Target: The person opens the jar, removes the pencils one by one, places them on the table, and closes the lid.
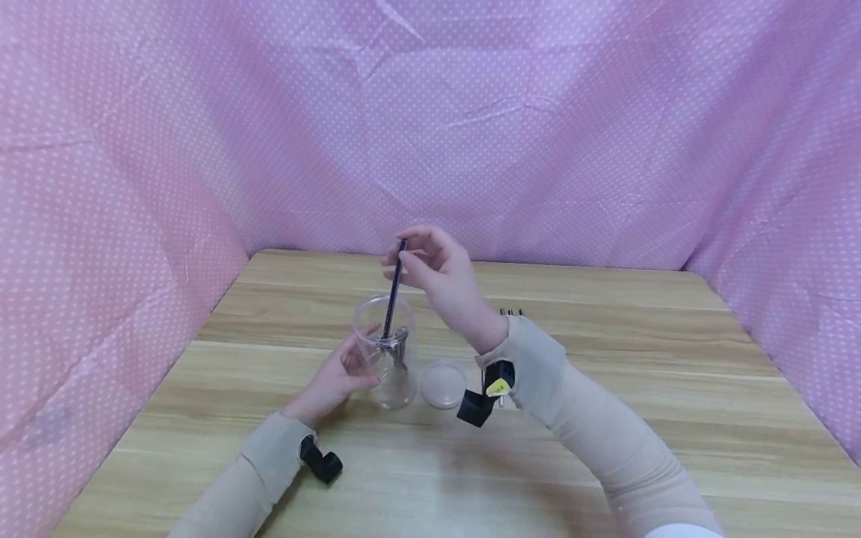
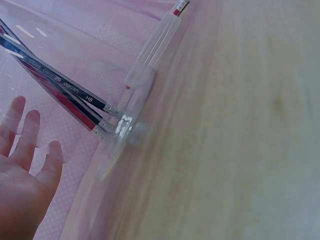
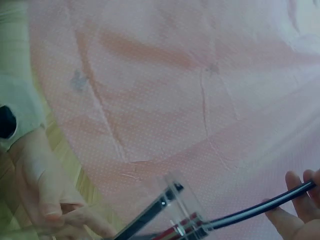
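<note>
My left hand (image 1: 332, 382) holds a clear plastic jar (image 1: 402, 388) upright on the table, thumb in front and fingers round its far side. Inside it several dark and red pencils (image 2: 62, 82) lean together; HB shows on one of them. My right hand (image 1: 444, 280) is raised over the jar and pinches the upper end of a dark pencil (image 1: 394, 288) between thumb and fingers. That pencil stands nearly upright, its lower part inside the jar's mouth. In the right wrist view, the fingertips (image 3: 295, 187) are at one end of this pencil.
A round clear lid (image 1: 442, 385) lies on the wooden table (image 1: 639, 336) just right of the jar. Behind my right wrist are several thin dark-tipped pencils (image 1: 511, 312), mostly hidden. A pink dotted curtain (image 1: 437, 134) hangs round the table's back and sides.
</note>
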`<state>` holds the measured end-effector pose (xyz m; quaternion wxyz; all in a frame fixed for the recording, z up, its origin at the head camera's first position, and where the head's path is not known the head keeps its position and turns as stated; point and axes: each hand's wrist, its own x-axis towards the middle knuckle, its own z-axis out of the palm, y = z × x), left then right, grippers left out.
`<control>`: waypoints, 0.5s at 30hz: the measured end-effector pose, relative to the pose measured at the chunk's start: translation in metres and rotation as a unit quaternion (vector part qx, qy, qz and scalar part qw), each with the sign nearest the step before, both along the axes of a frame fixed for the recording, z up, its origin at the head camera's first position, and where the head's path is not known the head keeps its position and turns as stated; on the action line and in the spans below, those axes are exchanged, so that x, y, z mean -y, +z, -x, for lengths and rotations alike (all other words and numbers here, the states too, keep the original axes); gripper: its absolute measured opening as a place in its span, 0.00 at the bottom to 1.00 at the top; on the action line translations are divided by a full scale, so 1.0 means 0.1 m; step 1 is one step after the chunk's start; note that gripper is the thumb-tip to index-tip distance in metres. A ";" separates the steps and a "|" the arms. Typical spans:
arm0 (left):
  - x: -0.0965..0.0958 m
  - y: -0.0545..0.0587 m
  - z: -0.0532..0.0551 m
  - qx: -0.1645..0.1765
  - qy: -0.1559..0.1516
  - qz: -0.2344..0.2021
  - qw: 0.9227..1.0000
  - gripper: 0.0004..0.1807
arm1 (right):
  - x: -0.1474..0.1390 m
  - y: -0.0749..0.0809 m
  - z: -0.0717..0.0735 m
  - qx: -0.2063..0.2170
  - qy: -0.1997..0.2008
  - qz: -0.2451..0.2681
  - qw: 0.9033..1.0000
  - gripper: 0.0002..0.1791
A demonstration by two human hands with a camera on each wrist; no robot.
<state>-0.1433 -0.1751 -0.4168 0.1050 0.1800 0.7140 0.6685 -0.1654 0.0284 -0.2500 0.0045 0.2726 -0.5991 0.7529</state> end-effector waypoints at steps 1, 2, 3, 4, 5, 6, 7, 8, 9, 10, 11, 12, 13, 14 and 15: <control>0.00 0.00 0.00 0.001 -0.001 -0.002 1.000 0.49 | -0.01 0.01 0.01 0.016 0.000 0.016 1.000 0.13; 0.00 -0.01 0.01 0.002 -0.002 -0.003 1.000 0.49 | -0.02 0.01 0.03 0.031 -0.002 0.028 0.999 0.13; 0.00 -0.01 0.01 0.002 -0.002 -0.004 1.000 0.49 | -0.03 0.01 0.05 0.045 -0.006 0.037 0.998 0.13; 0.00 -0.02 0.01 0.003 -0.001 -0.006 1.000 0.49 | -0.04 0.01 0.06 0.058 -0.010 0.045 0.997 0.13; 0.00 -0.02 0.01 0.004 -0.002 -0.009 1.000 0.49 | -0.05 0.01 0.08 0.068 -0.016 0.053 0.996 0.13; 0.00 -0.02 0.00 0.004 -0.002 -0.010 1.000 0.49 | -0.05 0.00 0.10 0.079 -0.022 0.059 0.995 0.13; 0.00 -0.01 0.00 0.005 -0.002 -0.011 1.000 0.49 | -0.06 -0.01 0.12 0.090 -0.028 0.068 0.993 0.13; -0.01 -0.01 0.00 0.005 -0.002 -0.012 1.000 0.49 | -0.07 -0.02 0.15 0.101 -0.032 0.075 0.992 0.14; -0.01 -0.01 0.00 0.005 -0.002 -0.013 1.000 0.49 | -0.07 -0.03 0.17 0.111 -0.037 0.081 0.990 0.13; -0.01 -0.01 -0.01 0.004 -0.003 -0.014 1.000 0.49 | -0.07 -0.04 0.18 0.119 -0.039 0.088 0.988 0.13; -0.01 0.00 -0.01 0.004 -0.001 -0.013 1.000 0.49 | -0.08 -0.05 0.21 0.127 -0.041 0.096 0.986 0.13; -0.01 0.00 -0.01 0.005 0.001 -0.011 1.000 0.49 | -0.08 -0.06 0.22 0.137 -0.042 0.103 0.984 0.13; -0.01 0.00 -0.01 0.006 0.003 -0.010 1.000 0.49 | -0.08 -0.08 0.24 0.145 -0.042 0.111 0.982 0.13; -0.02 0.01 -0.01 0.006 0.004 -0.007 1.000 0.49 | -0.09 -0.09 0.26 0.153 -0.043 0.117 0.980 0.13; -0.02 0.01 -0.01 0.007 0.006 -0.005 1.000 0.49 | -0.09 -0.10 0.27 0.161 -0.044 0.123 0.978 0.13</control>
